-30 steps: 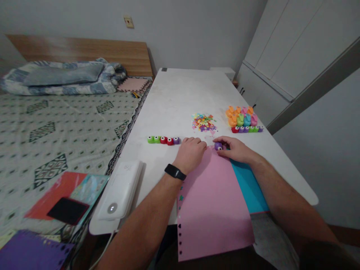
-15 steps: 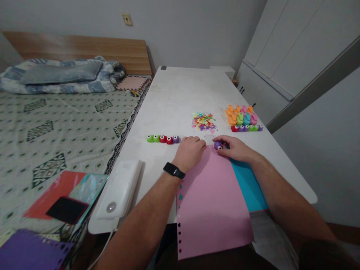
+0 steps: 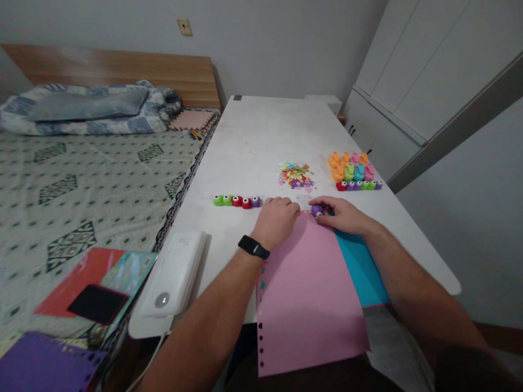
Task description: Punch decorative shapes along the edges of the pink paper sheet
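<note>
A sheet of pink paper (image 3: 312,294) lies before me, its near end hanging past the table edge. Small shaped holes run down its left side. My left hand (image 3: 280,220) is closed on the paper's far left corner, a black band on its wrist. Between the thumb and fingers of my right hand (image 3: 341,214) is a purple craft punch (image 3: 316,210) with an eye design, set at the paper's far edge. Blue paper (image 3: 362,269) sticks out from under the pink sheet, below my right forearm.
A row of small punches (image 3: 237,201) stands left of my hands. More punches (image 3: 353,171) are grouped at the right. Colourful paper cut-outs (image 3: 296,175) lie beyond the paper. A white lamp-like device (image 3: 175,275) with a cable is at the table's left edge, beside the bed (image 3: 114,179).
The purple punch has tilted slightly in my right hand, so less of its eye shows. Both hands stay in nearly the same place.
</note>
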Demonstrator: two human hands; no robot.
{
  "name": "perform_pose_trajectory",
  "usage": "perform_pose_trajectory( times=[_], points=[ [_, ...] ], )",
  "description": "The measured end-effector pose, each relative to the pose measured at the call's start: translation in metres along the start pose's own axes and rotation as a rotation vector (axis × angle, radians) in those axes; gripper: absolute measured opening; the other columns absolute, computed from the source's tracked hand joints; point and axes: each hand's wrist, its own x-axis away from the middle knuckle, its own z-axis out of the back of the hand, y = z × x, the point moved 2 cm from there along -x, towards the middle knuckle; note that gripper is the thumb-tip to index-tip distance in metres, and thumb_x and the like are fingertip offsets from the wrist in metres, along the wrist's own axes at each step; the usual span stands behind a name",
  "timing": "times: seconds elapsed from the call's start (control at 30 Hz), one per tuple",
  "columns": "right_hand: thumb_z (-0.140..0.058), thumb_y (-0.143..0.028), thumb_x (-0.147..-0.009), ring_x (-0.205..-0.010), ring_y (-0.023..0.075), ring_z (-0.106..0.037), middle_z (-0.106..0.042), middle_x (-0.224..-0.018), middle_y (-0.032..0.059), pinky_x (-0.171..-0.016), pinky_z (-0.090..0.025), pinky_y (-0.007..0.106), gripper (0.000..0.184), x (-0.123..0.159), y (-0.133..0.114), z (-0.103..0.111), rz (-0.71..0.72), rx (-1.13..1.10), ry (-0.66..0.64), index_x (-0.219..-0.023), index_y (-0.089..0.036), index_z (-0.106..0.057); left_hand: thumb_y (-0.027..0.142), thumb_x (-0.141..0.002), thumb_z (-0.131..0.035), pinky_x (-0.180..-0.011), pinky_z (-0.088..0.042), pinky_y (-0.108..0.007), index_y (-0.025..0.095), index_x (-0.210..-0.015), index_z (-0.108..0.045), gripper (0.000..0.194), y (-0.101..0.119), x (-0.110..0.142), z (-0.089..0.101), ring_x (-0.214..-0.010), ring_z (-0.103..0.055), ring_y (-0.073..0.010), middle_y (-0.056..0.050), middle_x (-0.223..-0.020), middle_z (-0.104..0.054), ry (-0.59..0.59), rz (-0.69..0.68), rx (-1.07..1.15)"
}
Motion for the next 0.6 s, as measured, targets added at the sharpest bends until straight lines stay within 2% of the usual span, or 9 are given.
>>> perform_pose_trajectory(
  times=[0.2, 0.43, 0.6],
  points=[
    [-0.070, -0.025, -0.080, -0.081, 0.0173, -0.058, -0.070, -0.103, 0.0040, -0.077, -0.047, 0.033, 0.048, 0.0002, -0.0009, 0.0000, 0.010, -0.029, 0.002, -0.128, -0.021, -0.067, 0.030, -0.103, -0.048, -0.086, -0.041, -0.039, 0.020, -0.099, -0.072, 0.027, -0.0007, -0.0001, -0.0003, -0.093, -0.062, -0.0231, -0.008, -0.095, -0.070, 0.007, -0.001, 0.008],
    [-0.072, -0.027, -0.078, -0.075, 0.0157, -0.056, -0.068, -0.092, 0.0026, -0.072, -0.044, 0.031, 0.053, 0.0001, -0.0018, 0.0007, -0.047, -0.029, 0.009, -0.130, -0.019, -0.065, 0.030, -0.102, -0.048, -0.085, -0.041, -0.039, 0.020, -0.099, -0.072, 0.027, -0.0004, -0.0004, -0.0003, -0.093, -0.062, -0.0232, -0.008, -0.095, -0.070, 0.014, -0.001, 0.002],
    [-0.073, -0.027, -0.076, -0.076, 0.0163, -0.057, -0.068, -0.090, 0.0025, -0.073, -0.045, 0.031, 0.046, -0.0014, -0.0010, 0.0016, -0.034, -0.039, -0.012, -0.121, -0.018, -0.070, 0.031, -0.103, -0.047, -0.086, -0.041, -0.039, 0.020, -0.099, -0.072, 0.027, 0.0010, 0.0000, 0.0018, -0.094, -0.062, -0.0232, -0.008, -0.096, -0.070, 0.008, 0.002, 0.008]
  ],
)
